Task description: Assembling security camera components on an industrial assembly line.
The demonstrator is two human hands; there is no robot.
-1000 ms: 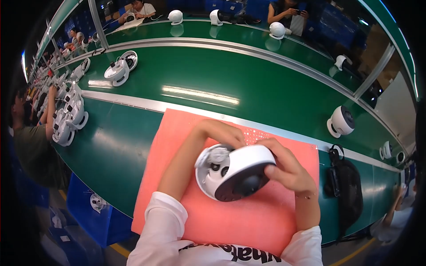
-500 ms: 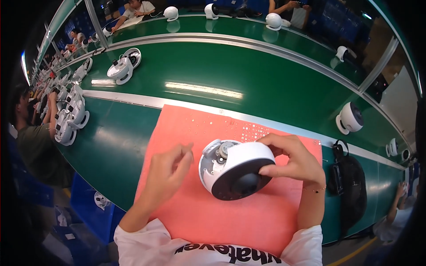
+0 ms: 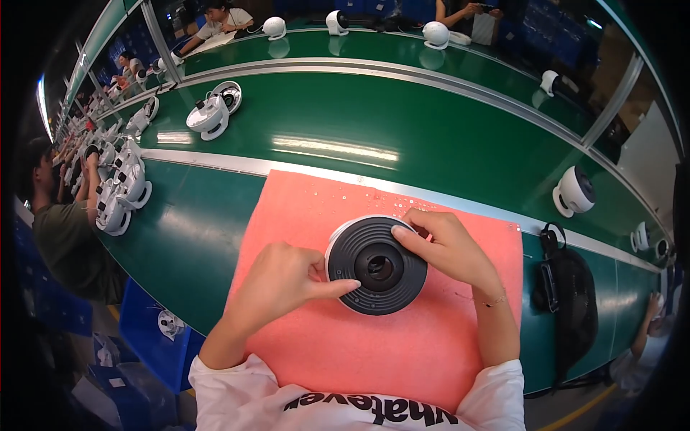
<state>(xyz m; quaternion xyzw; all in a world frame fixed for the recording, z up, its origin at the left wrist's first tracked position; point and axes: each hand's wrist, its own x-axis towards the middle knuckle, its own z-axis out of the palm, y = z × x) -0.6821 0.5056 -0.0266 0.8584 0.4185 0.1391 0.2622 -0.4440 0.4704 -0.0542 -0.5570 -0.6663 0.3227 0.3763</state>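
Note:
Between my two hands is a round white camera housing [image 3: 378, 266], its black ringed front with a dark central lens turned up toward me. My left hand [image 3: 287, 280] grips its left edge, the thumb lying on the black face and the fingers curled beneath the rim. On the upper right edge, my right hand [image 3: 447, 248] holds it with the thumb on the face and the fingers behind. The housing is over a pink cloth mat [image 3: 323, 352]; whether it rests on the mat I cannot tell. The inside and back of the housing are hidden.
Small screws [image 3: 410, 206] lie scattered along the mat's far edge. A black bag [image 3: 575, 302] sits to the right. White camera units [image 3: 208, 117] ride on the green belt [image 3: 316, 108] beyond, and several more [image 3: 122, 187] are grouped left beside a co-worker [image 3: 72, 230]. A blue bin [image 3: 151, 337] stands lower left.
My left hand has moved in from the side and taken hold of the housing. The housing has turned so its black front faces up, and its open interior no longer shows.

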